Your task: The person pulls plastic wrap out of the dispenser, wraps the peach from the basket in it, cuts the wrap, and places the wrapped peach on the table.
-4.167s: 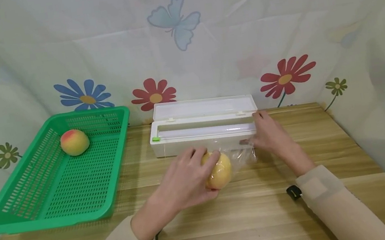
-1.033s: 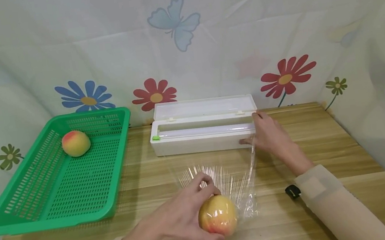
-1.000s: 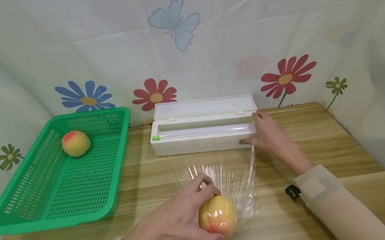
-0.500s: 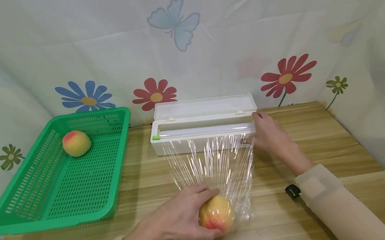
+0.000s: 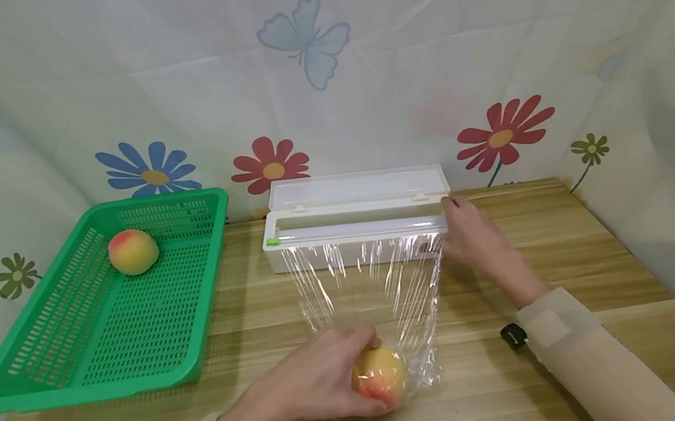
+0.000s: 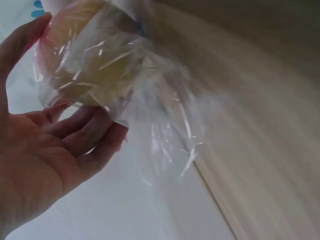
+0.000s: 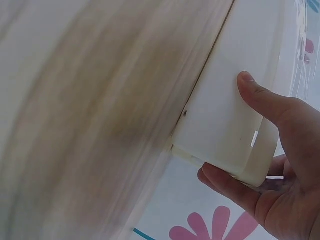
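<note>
My left hand (image 5: 325,378) grips a yellow and pink peach (image 5: 382,378) just above or on the table; which of the two I cannot tell. Clear plastic wrap (image 5: 382,298) covers the peach, bunched at its right side, and stretches back to the white cling film dispenser (image 5: 356,251). In the left wrist view, crumpled film (image 6: 160,120) hangs off the wrapped fruit beside the fingers. The dispenser's lid (image 5: 360,186) is up, and a film roll (image 5: 359,227) lies inside. At its right end my right hand (image 5: 477,234) holds the dispenser, thumb on the front face.
A green plastic basket (image 5: 197,316) stands at the left with a second peach (image 5: 133,252) in it. A green slider (image 5: 273,242) sits at the dispenser's left front edge. Behind the wooden table (image 5: 480,392) hangs a flower-printed curtain (image 5: 400,101).
Since the earliest frame, the left hand has drawn the peach toward the table's front, pulling out film. Over the last second the film has lifted into a taut sheet. The right hand stays put.
</note>
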Demonstrator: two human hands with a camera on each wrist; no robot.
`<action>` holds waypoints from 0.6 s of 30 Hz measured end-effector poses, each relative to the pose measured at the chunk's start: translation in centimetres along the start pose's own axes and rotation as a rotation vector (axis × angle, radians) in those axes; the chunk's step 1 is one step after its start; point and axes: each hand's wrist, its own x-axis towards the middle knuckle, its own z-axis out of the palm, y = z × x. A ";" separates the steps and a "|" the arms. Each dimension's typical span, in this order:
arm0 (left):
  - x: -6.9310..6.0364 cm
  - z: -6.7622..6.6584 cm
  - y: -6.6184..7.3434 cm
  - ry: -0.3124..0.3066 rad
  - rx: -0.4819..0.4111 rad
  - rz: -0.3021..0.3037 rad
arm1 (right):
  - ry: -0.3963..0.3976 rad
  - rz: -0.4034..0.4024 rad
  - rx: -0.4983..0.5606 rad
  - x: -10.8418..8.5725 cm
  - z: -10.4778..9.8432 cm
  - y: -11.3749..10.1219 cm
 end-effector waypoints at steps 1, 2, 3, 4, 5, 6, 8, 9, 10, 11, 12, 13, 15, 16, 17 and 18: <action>0.0 -0.1 0.1 -0.008 0.005 -0.007 | 0.000 -0.001 0.000 0.0 0.0 0.0; 0.0 -0.2 0.3 -0.016 0.015 -0.022 | -0.002 0.000 0.001 0.0 0.1 0.0; 0.0 -0.3 0.5 -0.020 0.030 -0.037 | -0.003 0.000 0.001 0.0 0.1 0.0; 0.0 -0.4 0.7 -0.021 0.050 -0.051 | -0.004 0.002 0.002 0.0 0.1 0.0; 0.0 -0.4 0.9 -0.019 0.073 -0.065 | -0.005 0.003 0.001 0.0 0.1 0.0; 0.0 -0.5 1.0 -0.016 0.097 -0.080 | -0.006 0.004 0.000 0.0 0.2 0.0; 0.0 -0.5 1.2 -0.003 0.144 -0.097 | -0.009 0.008 -0.002 0.0 0.2 0.1; 0.0 -0.5 1.2 0.003 0.156 -0.096 | -0.010 0.008 -0.005 0.1 0.2 0.1; 0.0 -0.6 1.3 0.006 0.162 -0.092 | -0.010 0.008 -0.007 0.1 0.2 0.1; 0.1 -0.6 1.3 0.004 0.165 -0.087 | -0.010 0.007 -0.011 0.1 0.2 0.1; 0.1 -0.6 1.3 -0.002 0.164 -0.081 | -0.009 0.006 -0.012 0.1 0.2 0.1; 0.2 -0.6 1.4 -0.009 0.164 -0.077 | -0.010 0.005 -0.015 0.1 0.2 0.1; 0.3 -0.7 1.5 -0.025 0.169 -0.073 | -0.014 0.007 -0.017 0.1 0.2 0.2; 0.3 -0.7 1.5 -0.032 0.168 -0.077 | -0.019 0.010 -0.014 0.1 0.2 0.1; 0.4 -0.7 1.6 -0.037 0.169 -0.085 | -0.025 0.015 -0.011 0.1 0.2 0.1; 0.4 -0.8 1.6 -0.039 0.169 -0.094 | -0.029 0.019 -0.010 0.1 0.3 0.1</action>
